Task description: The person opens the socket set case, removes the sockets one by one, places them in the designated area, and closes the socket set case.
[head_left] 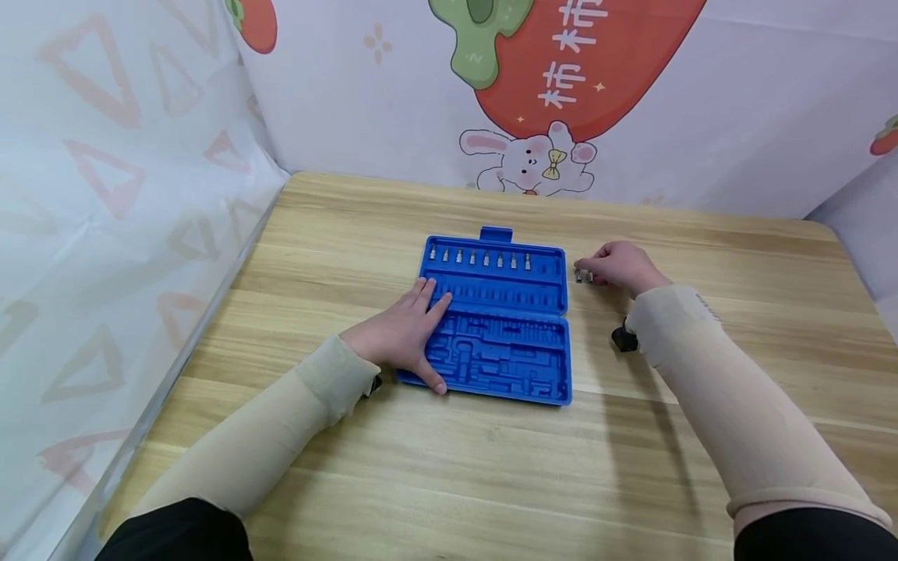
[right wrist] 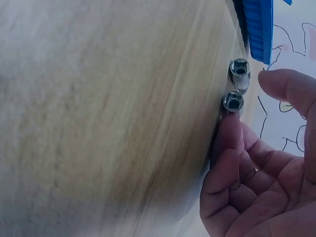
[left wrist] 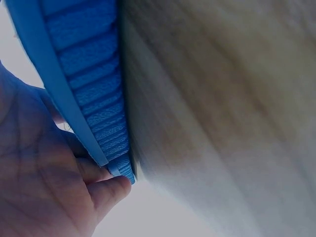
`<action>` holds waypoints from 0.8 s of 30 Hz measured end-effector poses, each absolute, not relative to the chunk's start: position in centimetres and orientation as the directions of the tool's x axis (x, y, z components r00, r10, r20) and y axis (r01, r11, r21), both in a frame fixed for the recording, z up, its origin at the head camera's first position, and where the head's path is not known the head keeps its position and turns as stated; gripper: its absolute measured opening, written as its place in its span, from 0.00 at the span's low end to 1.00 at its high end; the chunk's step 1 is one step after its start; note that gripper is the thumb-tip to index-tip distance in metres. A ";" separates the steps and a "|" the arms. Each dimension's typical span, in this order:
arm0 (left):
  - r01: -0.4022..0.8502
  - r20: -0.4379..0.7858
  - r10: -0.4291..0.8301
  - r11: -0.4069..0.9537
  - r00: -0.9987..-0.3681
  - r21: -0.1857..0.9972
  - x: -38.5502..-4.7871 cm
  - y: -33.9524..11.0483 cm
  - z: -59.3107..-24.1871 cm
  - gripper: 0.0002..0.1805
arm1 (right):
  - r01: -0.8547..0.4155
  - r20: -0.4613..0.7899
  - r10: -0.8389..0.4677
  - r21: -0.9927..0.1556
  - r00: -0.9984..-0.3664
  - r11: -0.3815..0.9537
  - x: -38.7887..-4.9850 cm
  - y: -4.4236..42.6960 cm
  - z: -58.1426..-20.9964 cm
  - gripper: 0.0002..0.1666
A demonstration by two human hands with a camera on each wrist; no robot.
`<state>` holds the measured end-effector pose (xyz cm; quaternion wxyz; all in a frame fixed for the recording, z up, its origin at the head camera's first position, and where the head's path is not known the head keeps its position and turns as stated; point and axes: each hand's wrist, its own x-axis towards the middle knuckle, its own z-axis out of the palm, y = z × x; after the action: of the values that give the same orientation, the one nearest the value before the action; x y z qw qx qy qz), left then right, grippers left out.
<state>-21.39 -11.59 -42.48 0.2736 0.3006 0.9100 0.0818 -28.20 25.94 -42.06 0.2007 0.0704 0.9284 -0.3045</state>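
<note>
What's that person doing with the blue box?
The person's left hand rests on the open blue case, fingers spread. Their right hand is at two small metal sockets on the table, just right of the case. Eight little metal pieces sit in its far row.

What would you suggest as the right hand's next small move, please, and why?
I would probably have the right hand close its fingers on the closest metal socket: one fingertip seems to touch it, another seems clear of it, and the left hand rests on the open blue case, whose nearer half shows empty recesses.
</note>
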 end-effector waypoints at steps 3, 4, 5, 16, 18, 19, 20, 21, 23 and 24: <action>0.501 -0.452 0.592 0.806 -0.667 0.316 -21.4 -11.6 -42.4 0.82 | 0.248 -0.410 0.009 -0.535 -0.912 0.808 -28.2 25.9 -42.1 0.27; 0.501 -0.452 0.592 0.806 -0.668 0.315 -21.4 -11.6 -42.4 0.82 | 0.249 -0.410 0.009 -0.536 -0.912 0.807 -28.2 25.9 -42.1 0.26; 0.501 -0.452 0.591 0.806 -0.668 0.314 -21.4 -11.6 -42.4 0.82 | 0.246 -0.409 0.005 -0.539 -0.913 0.805 -28.2 25.9 -42.1 0.25; 0.508 -0.455 0.593 0.805 -0.665 0.307 -21.5 -11.5 -42.2 0.82 | 0.239 -0.401 -0.015 -0.575 -0.916 0.782 -28.1 26.2 -42.0 0.19; 0.507 -0.458 0.591 0.806 -0.664 0.306 -21.5 -11.5 -42.2 0.82 | 0.247 -0.404 -0.013 -0.583 -0.914 0.774 -28.2 26.2 -42.0 0.17; 0.507 -0.458 0.591 0.806 -0.664 0.306 -21.5 -11.5 -42.2 0.82 | 0.250 -0.405 -0.011 -0.586 -0.914 0.771 -28.2 26.2 -42.0 0.17; 0.507 -0.458 0.592 0.806 -0.663 0.306 -21.4 -11.5 -42.2 0.82 | 0.250 -0.404 -0.011 -0.588 -0.915 0.769 -28.2 26.2 -42.1 0.16; 0.507 -0.459 0.591 0.806 -0.663 0.306 -21.4 -11.5 -42.2 0.82 | 0.250 -0.402 -0.011 -0.590 -0.915 0.767 -28.2 26.2 -42.1 0.16; 0.508 -0.460 0.592 0.806 -0.662 0.305 -21.4 -11.5 -42.1 0.82 | 0.252 -0.401 -0.011 -0.595 -0.916 0.763 -28.1 26.2 -42.1 0.15; 0.508 -0.461 0.592 0.806 -0.662 0.305 -21.4 -11.5 -42.1 0.82 | 0.252 -0.400 -0.010 -0.596 -0.916 0.762 -28.1 26.3 -42.1 0.15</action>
<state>-21.38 -11.47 -42.08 0.2785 0.3026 0.9084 0.0749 -28.11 26.25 -42.12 0.1937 0.0658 0.9185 -0.3384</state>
